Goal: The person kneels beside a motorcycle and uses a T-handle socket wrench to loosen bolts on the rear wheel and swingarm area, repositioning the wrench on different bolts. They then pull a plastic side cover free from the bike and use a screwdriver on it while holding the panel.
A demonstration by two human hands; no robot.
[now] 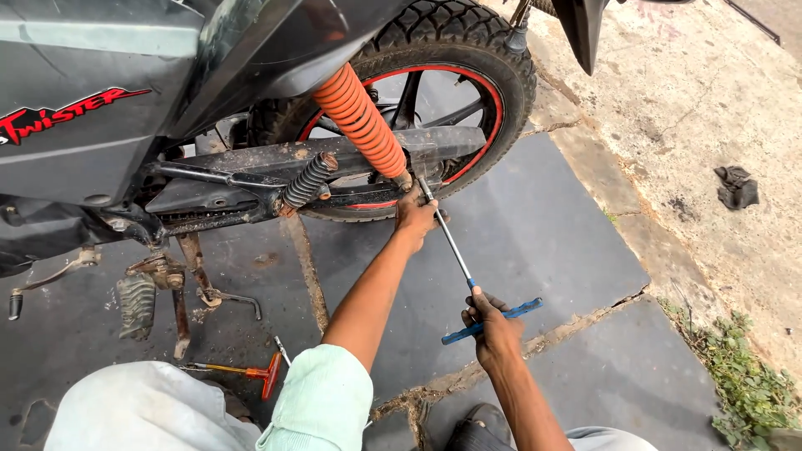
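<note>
At frame centre, the left hand [415,215] steadies the long steel T-handle wrench with blue crossbar [468,280] at the orange coil shock absorber [361,121]'s lower mount, the right hand [494,321] gripping its crossbar; turning likely calls for keeping the socket seated.

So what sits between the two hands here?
In the head view, only the T-handle wrench's metal shaft spans from the left hand at the shock absorber's lower mount to the right hand on the blue crossbar; beneath is bare stone paving.
</note>
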